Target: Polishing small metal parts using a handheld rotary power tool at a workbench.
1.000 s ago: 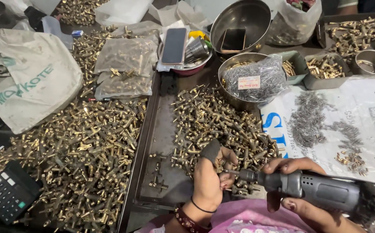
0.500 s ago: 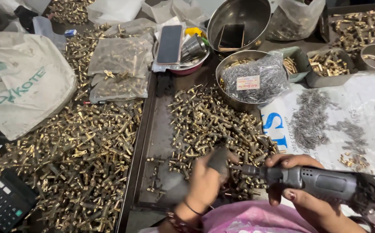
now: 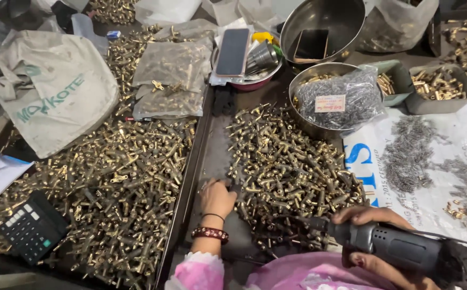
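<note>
Cluttered surface, dark tray (image 3: 212, 161); left hand (image 3: 217, 197) has dropped from the tool tip to the brass fittings pile (image 3: 287, 166), grip apart, palm down on the pieces; right hand (image 3: 376, 236) stays clamped on the grey rotary tool (image 3: 405, 249); likely fetching another piece.

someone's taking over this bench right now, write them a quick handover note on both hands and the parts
Left hand: down on the dark metal tray, fingers at the near edge of the pile of brass fittings; whether it has closed on one cannot be seen.
Right hand: grip closed around the grey handheld power tool, tip pointing left over the pile's near edge.
A second, larger heap of brass fittings lies left of the tray; small springs are spread on the white sheet to the right.
Which fittings are done or left cannot be told apart.
</note>
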